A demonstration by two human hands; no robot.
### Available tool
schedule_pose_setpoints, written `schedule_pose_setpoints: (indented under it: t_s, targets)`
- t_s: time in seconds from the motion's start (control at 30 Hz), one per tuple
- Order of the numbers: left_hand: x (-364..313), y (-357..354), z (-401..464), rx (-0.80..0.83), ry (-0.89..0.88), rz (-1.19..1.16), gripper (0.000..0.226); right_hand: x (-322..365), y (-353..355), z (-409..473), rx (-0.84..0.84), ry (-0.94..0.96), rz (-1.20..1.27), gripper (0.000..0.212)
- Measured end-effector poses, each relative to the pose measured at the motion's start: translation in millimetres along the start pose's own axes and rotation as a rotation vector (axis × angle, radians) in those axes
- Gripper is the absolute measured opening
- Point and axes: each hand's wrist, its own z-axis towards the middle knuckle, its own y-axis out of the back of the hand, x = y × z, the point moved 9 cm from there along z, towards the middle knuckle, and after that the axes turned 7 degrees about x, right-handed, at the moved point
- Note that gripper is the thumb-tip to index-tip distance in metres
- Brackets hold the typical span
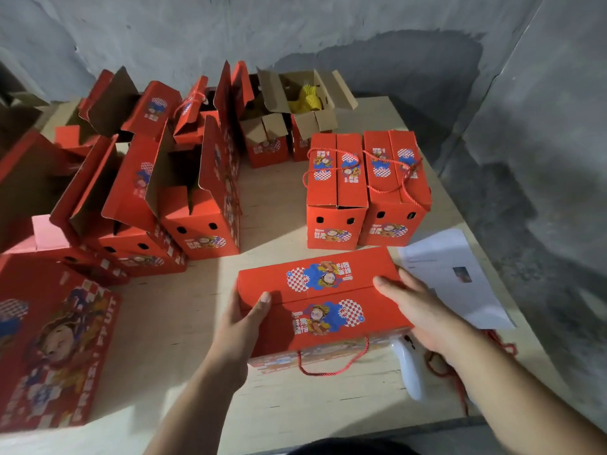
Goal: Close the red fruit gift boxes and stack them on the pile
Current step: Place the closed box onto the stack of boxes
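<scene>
Both hands, left hand (244,318) and right hand (415,310), gripped the closed box (323,300) at its ends; behind it stood two closed boxes (368,188). Its flaps could spring open if the grip loosened.

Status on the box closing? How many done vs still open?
Done: two closed boxes stand side by side on the table, not yet stacked on one another. In hand: left hand and right hand hold a third box with its flaps shut. Left: at least six open boxes at left and back, flaps up.
</scene>
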Motion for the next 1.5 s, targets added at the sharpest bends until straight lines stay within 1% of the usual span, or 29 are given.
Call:
schedule_pose_setpoints:
  t_s: [0.17,0.23,0.3,0.37,0.4,0.47,0.53,0.57,0.6,0.67,0.7,0.73,0.77,0.8,0.83,0.87,0.9,0.93,1.0,1.07,1.13,1.17,1.23,1.3,1.37,1.4,1.43,1.47,1.5]
  targets:
    - [-53,-76,-16,0.027,-0.181,-0.060,0.034,104,56,-30,-0.045,0.241,-0.141,0.035]
    - [-77,-107,-16,0.023,-0.263,-0.114,0.038,154,80,-29,-0.063,0.314,-0.207,0.033]
    - [-97,-137,-9,0.024,-0.330,-0.177,0.046,211,103,-19,-0.085,0.400,-0.295,0.025]
    - [-113,-169,2,0.012,-0.386,-0.194,0.060,275,122,-2,-0.150,0.503,-0.449,0.020]
    - [-120,-187,9,-0.003,-0.401,-0.181,0.072,307,129,11,-0.199,0.557,-0.567,0.022]
    - [-132,-223,23,-0.061,-0.401,-0.131,0.102,359,138,39,-0.325,0.608,-0.820,0.040]
    - [-133,-254,40,-0.099,-0.388,-0.104,0.114,381,147,71,-0.438,0.578,-0.993,0.054]
    - [-128,-268,50,-0.086,-0.345,-0.098,0.115,381,148,87,-0.454,0.558,-1.038,0.054]
    - [-117,-282,58,-0.020,-0.288,-0.101,0.111,372,145,103,-0.418,0.533,-1.040,0.055]
    - [-93,-308,64,0.190,-0.222,-0.010,0.090,342,131,135,-0.275,0.432,-1.027,0.059]
    - [-86,-311,66,0.218,-0.230,0.103,0.081,330,126,141,-0.270,0.377,-1.069,0.061]
    - [-86,-303,72,0.153,-0.270,0.208,0.076,323,124,141,-0.306,0.339,-1.122,0.066]
    - [-93,-285,79,0.004,-0.344,0.284,0.072,316,123,134,-0.338,0.312,-1.140,0.075]
    - [-105,-265,85,-0.142,-0.406,0.321,0.069,305,122,124,-0.338,0.285,-1.118,0.088]
    - [-117,-250,94,-0.211,-0.432,0.327,0.067,291,118,112,-0.304,0.267,-1.075,0.102]
    - [-126,-242,107,-0.175,-0.425,0.292,0.060,273,111,101,-0.246,0.274,-1.036,0.112]
    - [-132,-243,120,-0.053,-0.403,0.195,0.050,258,101,89,-0.184,0.302,-1.032,0.115]
    - [-132,-250,128,0.077,-0.374,0.094,0.042,250,93,80,-0.145,0.351,-1.059,0.115]
    - [-128,-265,133,0.196,-0.388,0.058,0.037,257,97,75,-0.095,0.433,-1.075,0.109]
    - [-117,-279,136,0.249,-0.425,0.176,0.044,279,122,76,-0.043,0.463,-1.056,0.099]
    - [-108,-285,144,0.315,-0.434,0.364,0.052,293,156,77,-0.089,0.501,-1.049,0.090]
    - [-110,-280,151,0.295,-0.466,0.495,0.049,293,171,79,-0.144,0.520,-1.028,0.085]
    - [-121,-246,166,0.073,-0.547,0.837,0.038,281,183,83,-0.244,0.580,-0.928,0.079]
    - [-117,-201,182,-0.121,-0.457,1.096,0.035,259,181,75,-0.436,0.684,-0.813,0.076]
    - [-98,-166,194,-0.153,-0.296,1.261,0.045,226,165,49,-0.732,0.836,-0.677,0.066]
    - [-88,-156,199,-0.127,-0.274,1.280,0.053,203,146,39,-0.810,0.899,-0.622,0.059]
    - [-81,-153,203,-0.101,-0.274,1.243,0.060,180,118,37,-0.789,0.932,-0.624,0.053]
    - [-75,-149,207,-0.077,-0.265,1.126,0.067,159,82,45,-0.660,0.928,-0.702,0.052]
    - [-70,-146,212,-0.047,-0.219,0.950,0.071,140,45,62,-0.467,0.876,-0.824,0.054]
